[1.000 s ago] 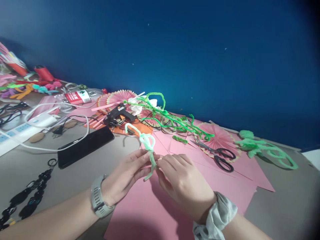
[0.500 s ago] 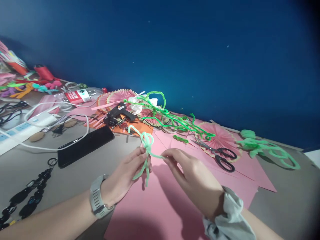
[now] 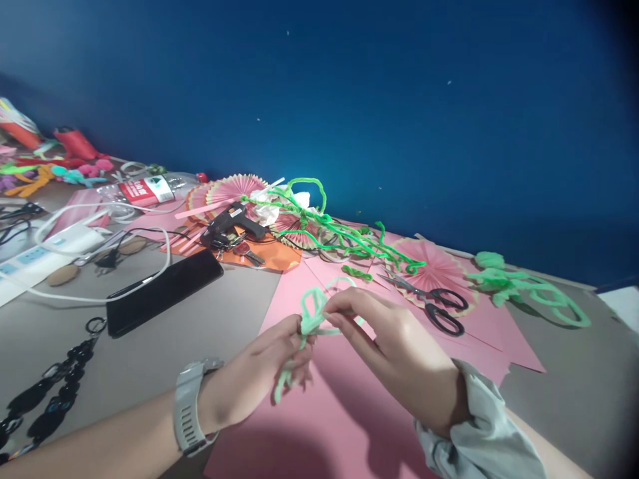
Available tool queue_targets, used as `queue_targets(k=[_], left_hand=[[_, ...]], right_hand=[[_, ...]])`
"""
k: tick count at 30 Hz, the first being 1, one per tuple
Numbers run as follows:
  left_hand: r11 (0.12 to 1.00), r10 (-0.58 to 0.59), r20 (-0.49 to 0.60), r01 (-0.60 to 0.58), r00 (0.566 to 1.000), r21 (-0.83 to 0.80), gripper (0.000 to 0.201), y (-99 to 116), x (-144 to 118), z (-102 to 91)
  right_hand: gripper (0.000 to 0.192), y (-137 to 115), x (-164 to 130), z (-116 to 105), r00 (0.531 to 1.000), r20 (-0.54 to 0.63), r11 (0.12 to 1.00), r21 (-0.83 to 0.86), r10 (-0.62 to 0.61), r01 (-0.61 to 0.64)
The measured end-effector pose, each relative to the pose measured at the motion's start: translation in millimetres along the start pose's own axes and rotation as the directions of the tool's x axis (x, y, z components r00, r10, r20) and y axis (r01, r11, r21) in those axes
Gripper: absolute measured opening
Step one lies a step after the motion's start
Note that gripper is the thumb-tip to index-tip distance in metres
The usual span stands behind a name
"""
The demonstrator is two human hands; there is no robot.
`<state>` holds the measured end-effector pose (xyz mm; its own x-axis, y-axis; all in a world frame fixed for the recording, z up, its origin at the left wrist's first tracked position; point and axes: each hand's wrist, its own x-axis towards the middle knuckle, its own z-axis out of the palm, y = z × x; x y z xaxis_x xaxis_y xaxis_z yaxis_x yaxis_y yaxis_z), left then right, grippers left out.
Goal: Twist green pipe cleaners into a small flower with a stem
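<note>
A bundle of light green pipe cleaners (image 3: 312, 311) is bent into loops, with loose ends hanging below. My left hand (image 3: 274, 356) is closed around its lower part, above the pink paper (image 3: 294, 432). The thumb and fingers of my right hand (image 3: 387, 339) pinch a strand at the right side of the loops; part of that strand is hidden behind the fingers. Black-handled scissors (image 3: 439, 306) lie open to the right of my right hand, apart from it.
Brighter green pipe cleaners (image 3: 349, 243) lie across pink paper fans (image 3: 432, 266) by the blue wall. A black glue gun (image 3: 234, 223), a phone (image 3: 164, 293), a power strip (image 3: 50, 256) with white cable and a plastic bottle (image 3: 150, 189) are at left. More pale green pipe cleaners (image 3: 534, 293) sit far right.
The looped bundle has tilted and shifted right in my left hand. My right hand has come closer to the loops, drawing the strand round beside them. The view has turned slightly right.
</note>
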<state>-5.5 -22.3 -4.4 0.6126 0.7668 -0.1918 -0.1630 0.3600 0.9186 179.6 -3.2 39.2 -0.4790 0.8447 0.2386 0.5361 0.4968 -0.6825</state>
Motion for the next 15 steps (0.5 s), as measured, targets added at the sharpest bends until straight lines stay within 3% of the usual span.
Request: queue_targets(k=[4,10,15], left_hand=[[0.997,-0.029,-0.001,0.029,1.000,-0.072,0.024,-2.3,2.0,-4.8],[0.986,0.062,-0.113,-0.043,0.992,0.160,0.037,-0.3,0.7,-4.9],[0.993,0.050,-0.165,-0.032,0.985,0.114,0.036,1.6,2.6,-6.0]], right_hand=[[0.011,-1.9,-0.6,-2.2,0.999,-0.037,0.999,-0.028,-0.020,0.019],[0.006,-0.7,-3.1,-2.4,0.997,-0.077,0.990,-0.135,0.018,-0.028],[0.008,-3.3,-6.0,4.9,0.994,-0.100,0.970,-0.242,-0.034,0.009]])
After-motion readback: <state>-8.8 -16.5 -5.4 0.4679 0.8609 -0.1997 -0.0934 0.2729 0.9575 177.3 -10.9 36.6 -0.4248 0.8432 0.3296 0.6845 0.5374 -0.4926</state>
